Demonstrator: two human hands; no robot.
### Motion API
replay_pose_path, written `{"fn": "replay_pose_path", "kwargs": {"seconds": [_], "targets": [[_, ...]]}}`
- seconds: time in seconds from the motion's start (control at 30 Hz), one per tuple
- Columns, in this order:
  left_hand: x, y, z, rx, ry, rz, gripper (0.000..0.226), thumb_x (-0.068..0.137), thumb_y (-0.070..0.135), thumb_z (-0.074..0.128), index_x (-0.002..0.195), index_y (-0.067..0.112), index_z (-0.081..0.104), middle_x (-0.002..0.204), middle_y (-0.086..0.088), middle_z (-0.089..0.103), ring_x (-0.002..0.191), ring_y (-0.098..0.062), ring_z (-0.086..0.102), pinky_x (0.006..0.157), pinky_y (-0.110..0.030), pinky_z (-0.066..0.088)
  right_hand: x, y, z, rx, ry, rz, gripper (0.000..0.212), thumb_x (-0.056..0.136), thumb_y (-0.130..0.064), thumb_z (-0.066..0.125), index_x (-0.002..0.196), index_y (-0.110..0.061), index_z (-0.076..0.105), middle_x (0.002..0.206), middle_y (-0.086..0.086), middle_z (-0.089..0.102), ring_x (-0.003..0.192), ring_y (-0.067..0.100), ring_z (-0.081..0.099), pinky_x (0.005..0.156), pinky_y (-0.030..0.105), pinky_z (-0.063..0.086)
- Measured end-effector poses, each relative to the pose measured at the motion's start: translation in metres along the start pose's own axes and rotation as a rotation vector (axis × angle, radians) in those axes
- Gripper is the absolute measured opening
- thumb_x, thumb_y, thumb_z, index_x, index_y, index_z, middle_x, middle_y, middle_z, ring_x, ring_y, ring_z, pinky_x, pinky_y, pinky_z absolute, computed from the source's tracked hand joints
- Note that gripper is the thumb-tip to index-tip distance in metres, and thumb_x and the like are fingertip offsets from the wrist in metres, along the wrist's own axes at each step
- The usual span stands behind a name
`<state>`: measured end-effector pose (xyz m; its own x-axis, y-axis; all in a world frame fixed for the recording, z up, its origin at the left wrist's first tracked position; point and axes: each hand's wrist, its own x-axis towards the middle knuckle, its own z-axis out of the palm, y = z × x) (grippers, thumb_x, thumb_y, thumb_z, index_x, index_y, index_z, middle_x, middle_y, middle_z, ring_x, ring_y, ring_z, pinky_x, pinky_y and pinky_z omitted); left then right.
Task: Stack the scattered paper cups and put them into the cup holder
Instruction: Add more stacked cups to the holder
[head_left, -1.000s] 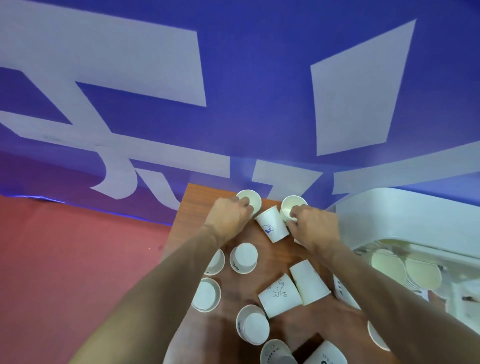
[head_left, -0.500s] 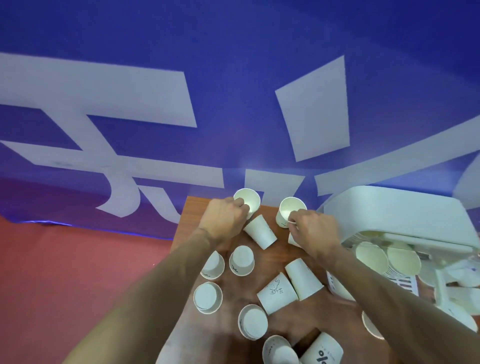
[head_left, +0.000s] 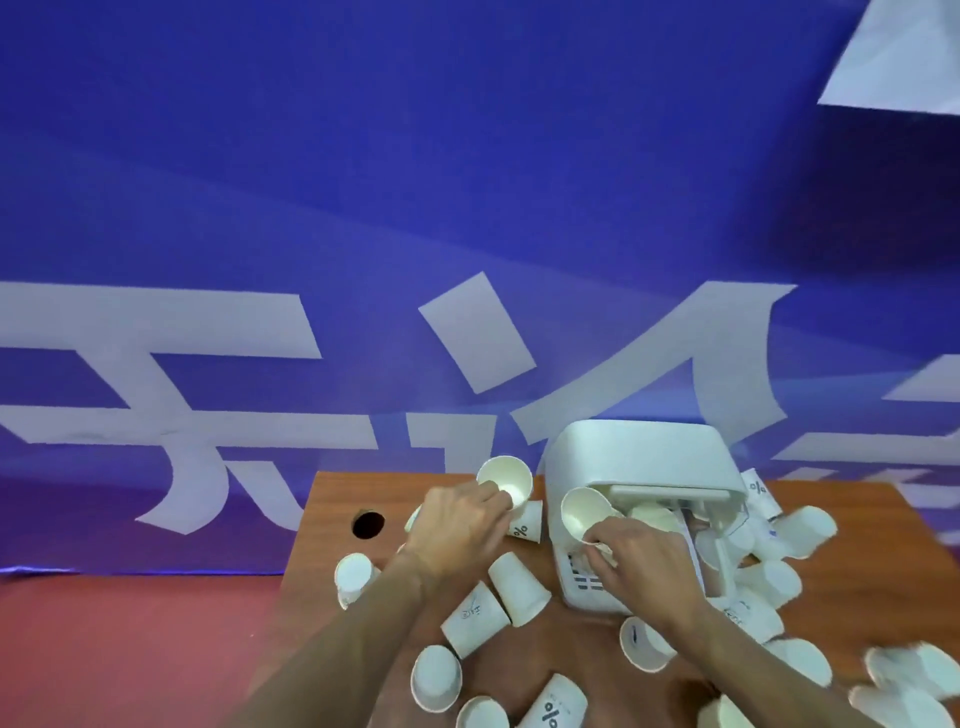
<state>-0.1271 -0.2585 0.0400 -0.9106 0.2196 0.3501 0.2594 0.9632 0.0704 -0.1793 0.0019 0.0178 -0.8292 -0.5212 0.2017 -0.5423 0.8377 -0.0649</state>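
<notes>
Cup (head_left: 505, 480) pinched at its rim by the left hand (head_left: 457, 525), another cup (head_left: 582, 512) by the right hand (head_left: 639, 556), and squeezing too hard while nesting could crumple those thin rims.

Brown wooden bench (head_left: 332, 499) with a round hole (head_left: 368, 525) just left of the left hand (head_left: 460, 525). A white cup holder (head_left: 644, 462) stands on it, under and beyond the right hand (head_left: 639, 558). White paper cups (head_left: 519, 590) lie scattered on the wood: two on their sides between the wrists, an upturned cup (head_left: 436, 678) beside the left forearm, and a loose heap of cups (head_left: 774, 577) right of the right hand
</notes>
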Motion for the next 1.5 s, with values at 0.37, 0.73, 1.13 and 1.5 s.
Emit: {"fn": "replay_pose_path", "kwargs": {"seconds": [0.37, 0.73, 1.13, 1.5], "targets": [[0.016, 0.100, 0.009, 0.042, 0.056, 0.090, 0.021, 0.081, 0.027, 0.069, 0.067, 0.020, 0.055, 0.062, 0.003, 0.053, 0.053, -0.019, 0.052, 0.039, -0.026, 0.032, -0.053, 0.081, -0.003, 0.265, 0.094, -0.037, 0.010, 0.082, -0.033, 0.077, 0.092, -0.033, 0.073, 0.091, -0.018, 0.071, 0.081, 0.001, 0.065, 0.059, 0.011, 0.043], [0.029, 0.174, 0.049, 0.080, 0.067, 0.042, 0.022, 0.089, 0.027, 0.060, 0.069, 0.020, 0.054, 0.064, 0.004, 0.051, 0.054, -0.017, 0.046, 0.040, -0.029, 0.031, -0.069, 0.165, 0.023, 0.411, 0.213, -0.175, 0.008, 0.084, -0.023, 0.075, 0.091, -0.024, 0.074, 0.092, -0.013, 0.071, 0.086, 0.007, 0.064, 0.062, 0.027, 0.054], [0.047, 0.185, 0.061, 0.169, -0.021, -0.027, 0.024, 0.080, 0.015, 0.071, 0.064, 0.019, 0.052, 0.059, 0.003, 0.049, 0.049, -0.017, 0.041, 0.038, -0.025, 0.022, -0.062, 0.195, 0.038, 0.524, 0.253, -0.245, 0.012, 0.083, -0.013, 0.077, 0.094, -0.016, 0.073, 0.093, -0.006, 0.070, 0.089, 0.011, 0.062, 0.075, 0.026, 0.054], [0.056, 0.181, 0.065, 0.147, -0.097, -0.012, 0.025, 0.071, 0.010, 0.077, 0.065, 0.018, 0.055, 0.060, 0.003, 0.051, 0.051, -0.018, 0.044, 0.041, -0.022, 0.021, -0.050, 0.181, 0.039, 0.409, 0.285, -0.302, 0.011, 0.083, -0.013, 0.077, 0.090, -0.021, 0.071, 0.090, -0.009, 0.069, 0.083, 0.011, 0.060, 0.065, 0.027, 0.052]]}}
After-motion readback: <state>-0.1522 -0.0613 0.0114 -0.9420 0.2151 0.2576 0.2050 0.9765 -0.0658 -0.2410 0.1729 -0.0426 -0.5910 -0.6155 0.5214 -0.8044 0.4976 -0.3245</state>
